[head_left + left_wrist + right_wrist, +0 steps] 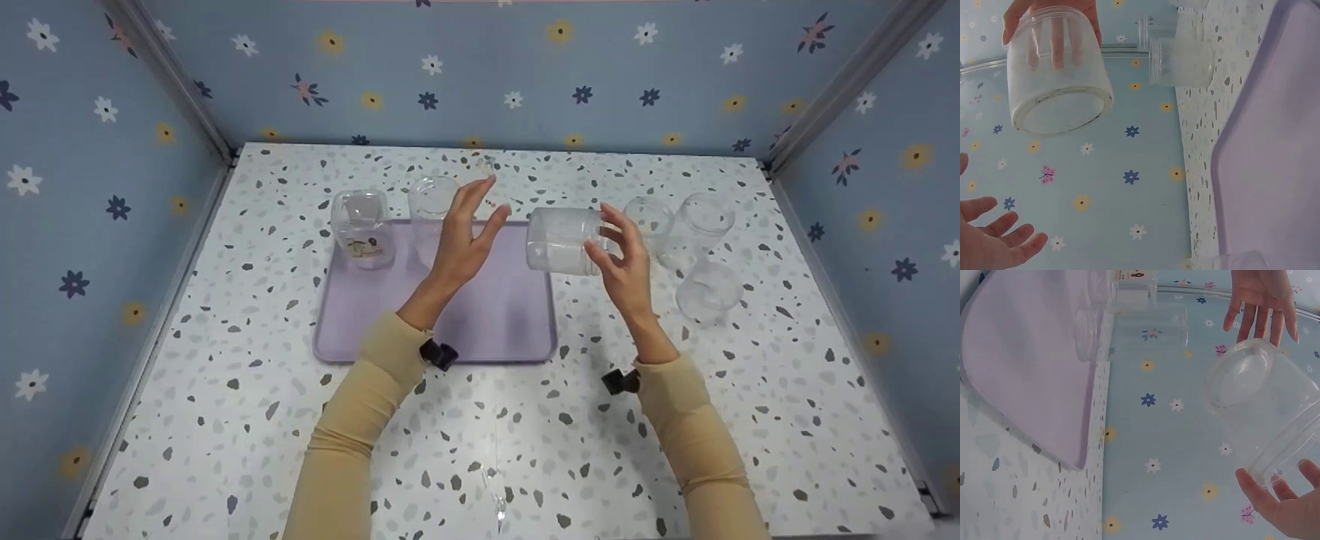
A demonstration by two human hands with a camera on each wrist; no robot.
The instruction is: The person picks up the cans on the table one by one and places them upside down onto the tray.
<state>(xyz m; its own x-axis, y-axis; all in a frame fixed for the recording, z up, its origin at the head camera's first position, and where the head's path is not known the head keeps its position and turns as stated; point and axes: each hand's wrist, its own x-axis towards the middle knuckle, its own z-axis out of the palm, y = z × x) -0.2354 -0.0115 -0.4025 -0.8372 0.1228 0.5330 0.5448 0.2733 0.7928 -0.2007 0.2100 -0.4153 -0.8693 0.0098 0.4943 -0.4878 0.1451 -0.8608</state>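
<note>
A clear wide jar [562, 241] lies tilted on its side in the air, base toward the left, over the tray's right edge. My right hand [626, 270] grips it round the rim end; in the right wrist view its fingers [1264, 498] are at the jar's mouth [1289, 450]. My left hand [459, 244] hovers over the purple tray [495, 315], fingers spread, holding nothing, apart from the jar's base. In the left wrist view the jar [1058, 73] hangs above the left hand [996, 236].
A square clear jar with a label [365, 232] stands at the tray's back left, with a tall clear jar [427, 202] beside it. Several clear jars [709, 291] stand on the speckled table [480, 435] at the right. Flowered walls [480, 90] enclose the table.
</note>
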